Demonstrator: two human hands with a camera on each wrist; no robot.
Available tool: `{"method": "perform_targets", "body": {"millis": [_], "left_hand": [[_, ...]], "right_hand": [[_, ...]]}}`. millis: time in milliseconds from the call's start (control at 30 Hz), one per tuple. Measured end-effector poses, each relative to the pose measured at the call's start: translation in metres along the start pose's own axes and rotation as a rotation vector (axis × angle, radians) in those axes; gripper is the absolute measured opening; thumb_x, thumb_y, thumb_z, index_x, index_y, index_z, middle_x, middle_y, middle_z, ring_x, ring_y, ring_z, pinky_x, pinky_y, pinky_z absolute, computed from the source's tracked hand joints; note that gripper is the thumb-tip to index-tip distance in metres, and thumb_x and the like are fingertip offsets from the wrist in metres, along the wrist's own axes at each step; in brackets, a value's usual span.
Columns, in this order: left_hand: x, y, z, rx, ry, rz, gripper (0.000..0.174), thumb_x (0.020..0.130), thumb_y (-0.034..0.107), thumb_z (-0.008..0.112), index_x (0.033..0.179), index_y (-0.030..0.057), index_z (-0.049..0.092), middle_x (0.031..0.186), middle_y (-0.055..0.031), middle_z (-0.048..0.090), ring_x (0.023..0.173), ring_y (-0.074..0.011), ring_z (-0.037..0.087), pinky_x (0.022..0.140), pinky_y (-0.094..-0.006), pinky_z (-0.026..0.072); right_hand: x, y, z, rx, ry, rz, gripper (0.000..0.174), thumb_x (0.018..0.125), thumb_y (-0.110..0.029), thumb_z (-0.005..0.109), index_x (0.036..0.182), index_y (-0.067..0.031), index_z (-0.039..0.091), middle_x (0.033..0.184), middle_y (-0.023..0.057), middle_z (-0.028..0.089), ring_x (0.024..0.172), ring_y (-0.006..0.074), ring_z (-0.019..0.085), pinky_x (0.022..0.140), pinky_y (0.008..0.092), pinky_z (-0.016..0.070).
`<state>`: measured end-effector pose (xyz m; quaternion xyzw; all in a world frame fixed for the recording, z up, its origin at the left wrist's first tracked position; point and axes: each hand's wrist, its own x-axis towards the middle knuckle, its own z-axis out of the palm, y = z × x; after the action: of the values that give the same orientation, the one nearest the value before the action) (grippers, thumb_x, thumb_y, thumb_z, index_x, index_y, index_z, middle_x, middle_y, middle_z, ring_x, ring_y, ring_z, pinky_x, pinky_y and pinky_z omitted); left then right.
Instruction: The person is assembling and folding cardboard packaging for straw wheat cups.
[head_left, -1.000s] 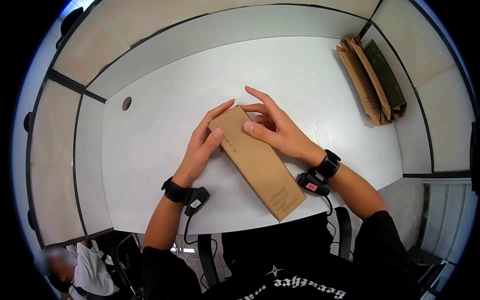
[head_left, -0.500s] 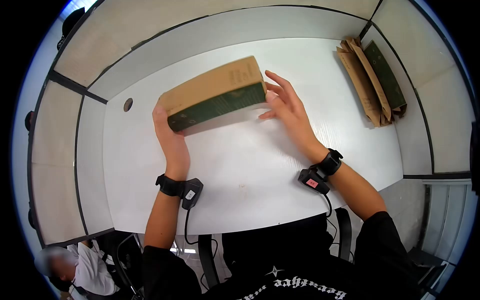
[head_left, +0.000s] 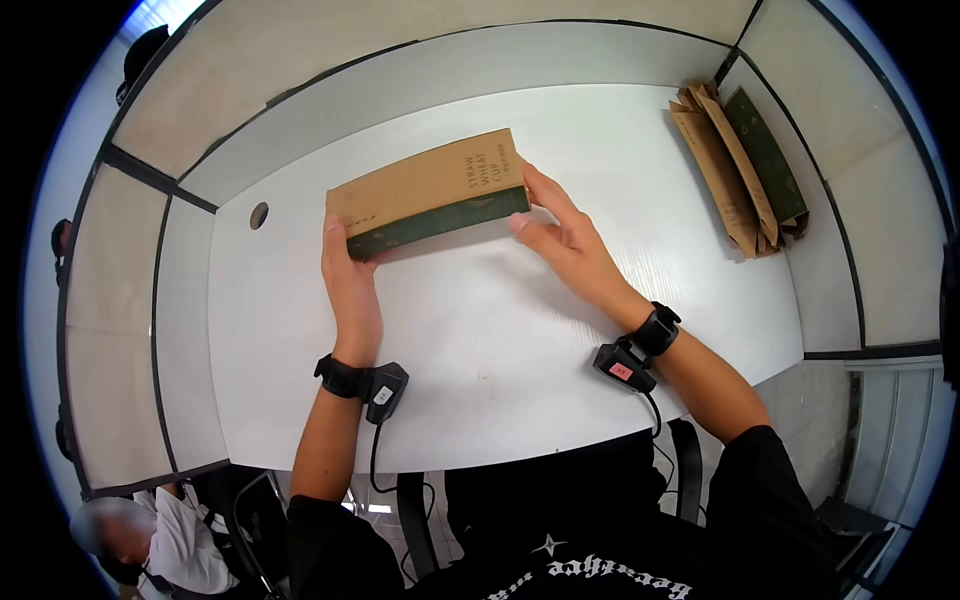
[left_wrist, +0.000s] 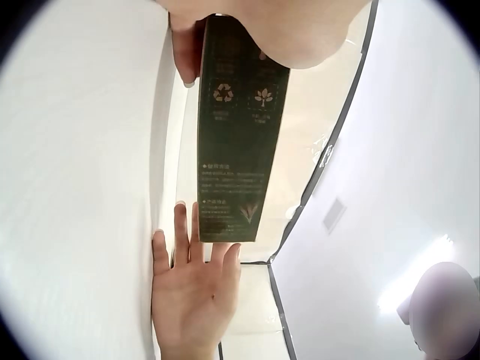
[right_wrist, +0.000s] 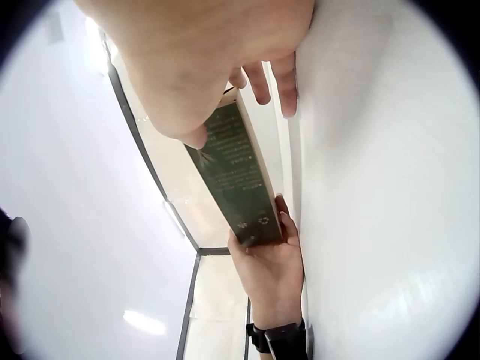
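A long cardboard box (head_left: 420, 185) has a brown top face printed "STRAW WHEAT CUP" and a dark green side (left_wrist: 240, 135) with recycling and leaf marks. It is held above the white table, its length running left to right. My left hand (head_left: 348, 285) grips the left end, thumb up against the brown face and fingers underneath. At the right end, my right hand (head_left: 572, 245) has its thumb by the lower green corner and its index finger behind the end. The right wrist view shows that thumb over the green side, with other fingers (right_wrist: 285, 86) extended past the box.
Flattened brown bags or cartons (head_left: 722, 170) and a green one (head_left: 768, 160) lean at the table's right wall. Low partitions surround the white table (head_left: 450, 370). A round cable hole (head_left: 259, 216) is at the left. Another person (head_left: 185, 540) sits at lower left.
The box was slanted toward the body, brown face up; it has swung out crosswise, showing its green side. The left hand moved left with it, and the right hand closed in on the right end.
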<state>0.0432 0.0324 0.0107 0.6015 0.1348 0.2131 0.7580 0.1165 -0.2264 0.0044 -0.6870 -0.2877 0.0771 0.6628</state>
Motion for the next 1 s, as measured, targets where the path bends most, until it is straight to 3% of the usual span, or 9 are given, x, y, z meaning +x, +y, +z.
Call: {"method": "perform_targets", "body": {"millis": [200, 400, 433, 533, 567, 667, 767, 867, 1000], "left_hand": [[-0.002, 0.002, 0.005, 0.032, 0.038, 0.021, 0.056, 0.111, 0.05, 0.043, 0.149, 0.0097, 0.05, 0.143, -0.0077, 0.057, 0.131, -0.0202, 0.054, 0.107, -0.0421, 0.0464], [-0.005, 0.002, 0.003, 0.112, -0.01, 0.026, 0.062, 0.111, 0.049, 0.043, 0.161, 0.0136, 0.038, 0.152, -0.0077, 0.05, 0.133, -0.0212, 0.052, 0.107, -0.0418, 0.0461], [-0.009, 0.01, 0.01, 0.123, -0.04, 0.033, 0.065, 0.111, 0.049, 0.044, 0.164, 0.0142, 0.033, 0.154, -0.0078, 0.048, 0.134, -0.0214, 0.051, 0.108, -0.0414, 0.046], [-0.009, 0.01, 0.01, 0.14, -0.153, 0.057, 0.073, 0.111, 0.046, 0.046, 0.17, 0.0143, 0.017, 0.162, -0.0118, 0.038, 0.14, -0.0249, 0.048, 0.109, -0.0412, 0.0479], [-0.009, 0.009, 0.009, 0.144, -0.194, 0.066, 0.076, 0.111, 0.044, 0.048, 0.171, 0.0141, 0.012, 0.165, -0.0137, 0.034, 0.142, -0.0265, 0.047, 0.11, -0.0413, 0.0488], [-0.014, 0.01, 0.013, 0.215, -0.257, 0.052, 0.084, 0.11, 0.037, 0.054, 0.172, 0.0142, 0.001, 0.168, -0.0158, 0.029, 0.144, -0.0269, 0.045, 0.115, -0.0406, 0.0438], [-0.018, 0.0, 0.016, 0.352, -0.281, 0.132, 0.086, 0.11, 0.034, 0.054, 0.172, 0.0168, -0.002, 0.164, -0.0131, 0.036, 0.145, -0.0244, 0.044, 0.117, -0.0424, 0.041], [-0.019, 0.008, 0.018, 0.288, -0.311, 0.115, 0.084, 0.109, 0.03, 0.055, 0.172, 0.0149, 0.002, 0.166, -0.0147, 0.034, 0.145, -0.0254, 0.045, 0.119, -0.0426, 0.0395], [-0.014, 0.002, 0.011, 0.286, -0.308, 0.151, 0.079, 0.109, 0.03, 0.055, 0.171, 0.0117, 0.01, 0.167, -0.0158, 0.034, 0.146, -0.0267, 0.045, 0.119, -0.0429, 0.0403]], "right_hand": [[-0.005, -0.005, 0.003, -0.099, -0.039, 0.026, 0.087, 0.103, -0.029, 0.069, 0.17, -0.0106, 0.017, 0.17, 0.0204, 0.028, 0.143, 0.0313, 0.049, 0.1, 0.0363, 0.0542], [-0.002, -0.008, 0.006, 0.2, 0.088, 0.094, 0.092, 0.104, -0.028, 0.069, 0.169, -0.0051, 0.008, 0.168, 0.0221, 0.029, 0.127, 0.0268, 0.061, 0.089, 0.0347, 0.0608], [-0.001, -0.009, 0.005, 0.197, 0.093, 0.092, 0.086, 0.106, -0.031, 0.066, 0.169, -0.0049, 0.013, 0.163, 0.0208, 0.038, 0.123, 0.0227, 0.062, 0.088, 0.0353, 0.0622], [0.003, -0.01, -0.001, 0.209, 0.053, 0.128, 0.078, 0.109, -0.032, 0.061, 0.168, -0.0056, 0.018, 0.154, 0.0184, 0.049, 0.12, 0.0194, 0.063, 0.088, 0.0353, 0.0622], [0.003, -0.01, 0.0, 0.217, 0.092, 0.119, 0.072, 0.11, -0.034, 0.058, 0.167, -0.006, 0.025, 0.143, 0.0153, 0.058, 0.118, 0.0182, 0.063, 0.088, 0.0352, 0.0625], [0.005, -0.008, -0.004, 0.216, 0.107, 0.13, 0.072, 0.11, -0.034, 0.059, 0.167, -0.0076, 0.024, 0.146, 0.0144, 0.054, 0.121, 0.0195, 0.061, 0.087, 0.0355, 0.0629], [0.006, -0.014, -0.003, 0.245, 0.164, 0.141, 0.077, 0.109, -0.033, 0.06, 0.168, -0.0062, 0.018, 0.15, 0.0162, 0.049, 0.125, 0.0225, 0.06, 0.087, 0.0363, 0.0634], [0.005, -0.012, -0.001, 0.247, 0.24, 0.156, 0.084, 0.108, -0.034, 0.062, 0.168, -0.0048, 0.011, 0.151, 0.0196, 0.046, 0.128, 0.026, 0.058, 0.087, 0.0372, 0.0637], [0.005, -0.015, -0.004, 0.191, 0.284, 0.156, 0.089, 0.105, -0.038, 0.065, 0.167, -0.0036, 0.011, 0.142, 0.0217, 0.051, 0.126, 0.029, 0.061, 0.091, 0.0383, 0.0625]]}}
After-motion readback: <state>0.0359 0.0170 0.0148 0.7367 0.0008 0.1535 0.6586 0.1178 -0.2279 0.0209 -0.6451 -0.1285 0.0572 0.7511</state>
